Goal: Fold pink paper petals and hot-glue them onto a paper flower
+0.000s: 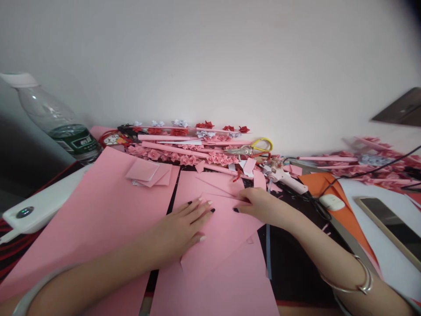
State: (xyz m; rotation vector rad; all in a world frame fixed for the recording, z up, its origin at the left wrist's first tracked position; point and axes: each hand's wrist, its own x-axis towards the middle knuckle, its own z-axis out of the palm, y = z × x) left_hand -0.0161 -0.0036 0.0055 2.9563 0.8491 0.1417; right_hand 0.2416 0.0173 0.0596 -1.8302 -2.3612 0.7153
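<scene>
Pink paper (230, 232) lies in the middle of the table under both hands, slanted on top of a larger pink sheet (213, 292), its right corner reaching out close to the dark mat (296, 267). The left hand (189, 224) is flat, its fingers slightly spread over the paper's left part; the right hand (259, 204) is curled narrow at the far right edge, thumb close to the fingers — whether it truly pinches the paper, I cannot tell. The step in hand looks like lining up or folding this piece, with the left hand as the weight and the right hand guiding the edge. The next move seems to call for a steady left palm and a careful right hand, so that the edges meet squarely before any crease is pressed. On the left, small pink squares (148, 172) rest on another big sheet (121, 228). Scissors (261, 145) and a glue gun (289, 181) lie on the far side, by a row of paper flowers (174, 154) — apart from both hands.
</scene>
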